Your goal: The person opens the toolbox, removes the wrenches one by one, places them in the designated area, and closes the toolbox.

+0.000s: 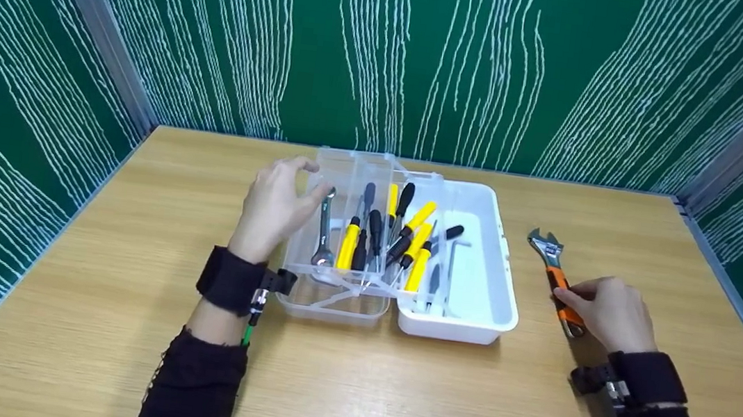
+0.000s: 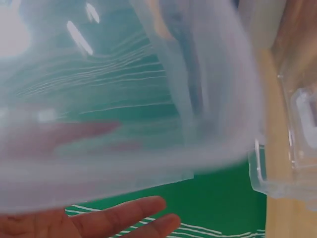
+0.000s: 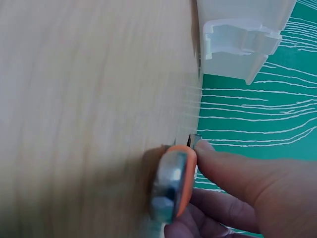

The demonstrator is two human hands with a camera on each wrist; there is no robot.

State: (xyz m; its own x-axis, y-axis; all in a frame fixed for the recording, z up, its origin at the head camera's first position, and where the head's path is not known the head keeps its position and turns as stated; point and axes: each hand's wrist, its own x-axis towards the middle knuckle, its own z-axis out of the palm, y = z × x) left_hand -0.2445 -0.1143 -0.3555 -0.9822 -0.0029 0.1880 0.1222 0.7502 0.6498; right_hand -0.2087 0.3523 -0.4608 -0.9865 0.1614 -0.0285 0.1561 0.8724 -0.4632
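Observation:
My right hand (image 1: 611,313) pinches the orange-and-black handle of an adjustable wrench (image 1: 556,275) right of the toolbox; its metal jaws point away from me. The right wrist view shows the thumb and fingers on either side of the wrench (image 3: 173,181). My left hand (image 1: 277,205) is at the left side of the clear upper tray (image 1: 341,163), thumb and index finger apart. Its thumb tip overlaps the upper end of a double-ended wrench (image 1: 324,228) in that tray. Straight fingers (image 2: 124,213) show below the translucent plastic (image 2: 218,134) in the left wrist view.
The opened toolbox has a white base (image 1: 479,249) and clear trays at the left. Several yellow and black screwdrivers (image 1: 420,242) lie across the trays and base. A wooden table (image 1: 153,225) carries it all, with green white-lined panels (image 1: 307,40) behind and beside.

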